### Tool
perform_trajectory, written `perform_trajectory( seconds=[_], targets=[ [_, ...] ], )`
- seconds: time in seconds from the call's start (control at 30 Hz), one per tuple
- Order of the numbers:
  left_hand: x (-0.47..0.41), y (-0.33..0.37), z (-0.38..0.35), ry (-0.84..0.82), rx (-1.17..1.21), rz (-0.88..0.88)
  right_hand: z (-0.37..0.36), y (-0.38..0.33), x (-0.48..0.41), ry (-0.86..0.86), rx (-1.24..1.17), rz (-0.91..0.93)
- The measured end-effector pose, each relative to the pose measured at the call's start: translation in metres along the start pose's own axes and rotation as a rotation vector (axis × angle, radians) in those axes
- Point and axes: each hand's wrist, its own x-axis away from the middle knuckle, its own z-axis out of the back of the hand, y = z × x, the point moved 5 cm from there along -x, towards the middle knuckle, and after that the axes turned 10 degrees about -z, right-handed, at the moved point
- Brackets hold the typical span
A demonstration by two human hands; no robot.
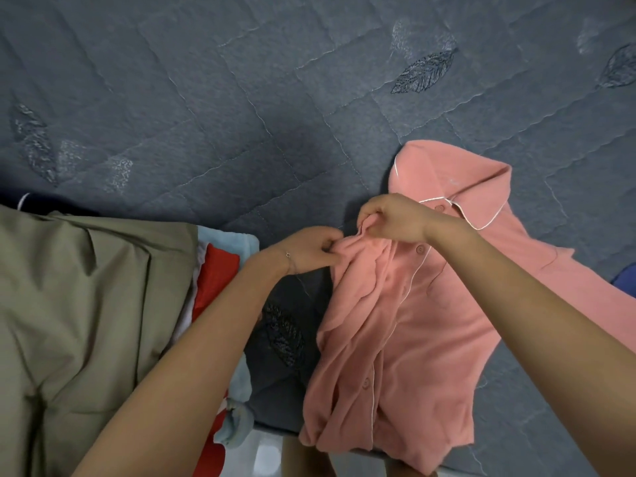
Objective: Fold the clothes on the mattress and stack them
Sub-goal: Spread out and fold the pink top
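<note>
A pink button-up pyjama shirt [406, 325] with white piping lies on the blue-grey quilted mattress [241, 98], collar pointing away from me, its lower hem hanging over the near edge. My left hand [306, 251] pinches bunched pink fabric at the shirt's left shoulder. Just right of it and slightly farther from me, my right hand [392, 218] grips a gathered fold of the same fabric. At the left sits a pile with an olive-khaki garment [79, 304] on top, over red [215, 277], white and light blue [237, 241] pieces.
A dark navy item [20, 201] peeks out behind the olive garment at the far left. A bit of blue cloth [624, 275] shows at the right edge. The mattress's near edge [268, 432] runs along the bottom, with pale floor below.
</note>
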Motion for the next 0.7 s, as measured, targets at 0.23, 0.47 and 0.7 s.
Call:
perform_trajectory(
  seconds=[0.23, 0.47, 0.7],
  targets=[
    [0.012, -0.008, 0.001, -0.026, 0.105, 0.085, -0.005, -0.021, 0.014, -0.149, 0.024, -0.021],
    [0.018, -0.001, -0.012, -0.252, -0.109, 0.141, 0.010, 0.004, 0.030, 0.009, -0.085, -0.085],
    [0.015, 0.026, 0.002, -0.122, 0.006, -0.062, -0.007, 0.004, 0.038, -0.070, -0.085, -0.101]
  ],
)
